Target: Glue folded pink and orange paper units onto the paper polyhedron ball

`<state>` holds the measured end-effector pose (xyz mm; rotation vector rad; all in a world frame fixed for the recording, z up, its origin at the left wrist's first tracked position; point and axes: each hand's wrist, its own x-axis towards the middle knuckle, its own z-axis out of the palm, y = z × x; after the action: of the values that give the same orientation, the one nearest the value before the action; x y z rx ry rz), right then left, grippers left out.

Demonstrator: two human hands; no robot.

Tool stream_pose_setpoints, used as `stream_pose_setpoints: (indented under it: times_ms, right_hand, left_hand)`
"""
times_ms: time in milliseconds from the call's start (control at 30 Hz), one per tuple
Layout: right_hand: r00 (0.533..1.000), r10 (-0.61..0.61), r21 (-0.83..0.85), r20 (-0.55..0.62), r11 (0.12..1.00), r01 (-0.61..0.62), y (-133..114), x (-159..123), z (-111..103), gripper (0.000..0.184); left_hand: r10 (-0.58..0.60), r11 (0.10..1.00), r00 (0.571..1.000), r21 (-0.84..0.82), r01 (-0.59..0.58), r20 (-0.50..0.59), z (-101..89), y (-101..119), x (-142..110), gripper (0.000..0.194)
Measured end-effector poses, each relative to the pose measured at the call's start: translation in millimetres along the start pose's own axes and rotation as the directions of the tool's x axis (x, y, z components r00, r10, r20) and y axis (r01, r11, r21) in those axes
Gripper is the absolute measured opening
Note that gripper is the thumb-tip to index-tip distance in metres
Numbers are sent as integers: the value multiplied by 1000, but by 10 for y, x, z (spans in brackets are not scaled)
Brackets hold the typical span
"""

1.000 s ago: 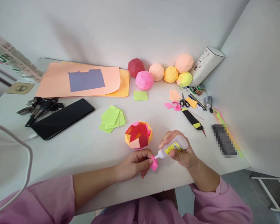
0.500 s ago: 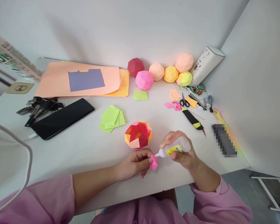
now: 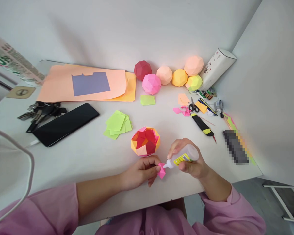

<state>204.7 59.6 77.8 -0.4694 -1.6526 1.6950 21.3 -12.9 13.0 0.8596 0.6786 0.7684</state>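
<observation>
My left hand (image 3: 143, 173) pinches a small folded pink paper piece (image 3: 162, 173) near the table's front edge. My right hand (image 3: 189, 163) is wrapped round a clear glue bottle (image 3: 185, 156) with a yellow label. The bottle tilts left, its white nozzle at the upper right of the pink piece; whether it touches the paper I cannot tell. Just behind my left hand sits an open paper ball (image 3: 139, 150) with yellow, peach and pink outer faces and a red inside. To its left lies a stack of green paper squares (image 3: 116, 122).
Several finished paper balls (image 3: 151, 84) line the wall. Scissors (image 3: 193, 106), a black-and-yellow cutter (image 3: 201, 124) and pink scraps (image 3: 185, 111) lie at right. A black phone (image 3: 66, 124), keys (image 3: 38, 114) and large peach sheets (image 3: 56, 83) occupy the left. A white cable (image 3: 30, 169) loops in front.
My right hand and the glue bottle have shifted slightly down, the nozzle moving a little lower along the pink paper piece. My left hand stays nearly still.
</observation>
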Motion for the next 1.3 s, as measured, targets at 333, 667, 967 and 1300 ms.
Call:
stream_pose_setpoints:
  times_ms: [333,667,967,1300]
  right_hand:
    - [1000,-29,-51,6,998,30,-7,-9,19,28]
    - [997,-71,-76,-18,995,69,12,1,18,27]
    - [999,-52,-72,2,996,52,4,15,25,26]
    - [997,-17,-13,78,1000,18,-37,6,19,27]
  left_hand:
    - [-8,1000,1000,-16,8,-4,-6,-12,3,37]
    - [0,1000,1000,-11,0,-1,3,-3,2,37]
    - [-4,1000,1000,-4,4,1,-3,-23,-2,37]
    - [-9,1000,1000,2,9,-3,-11,-6,-5,38]
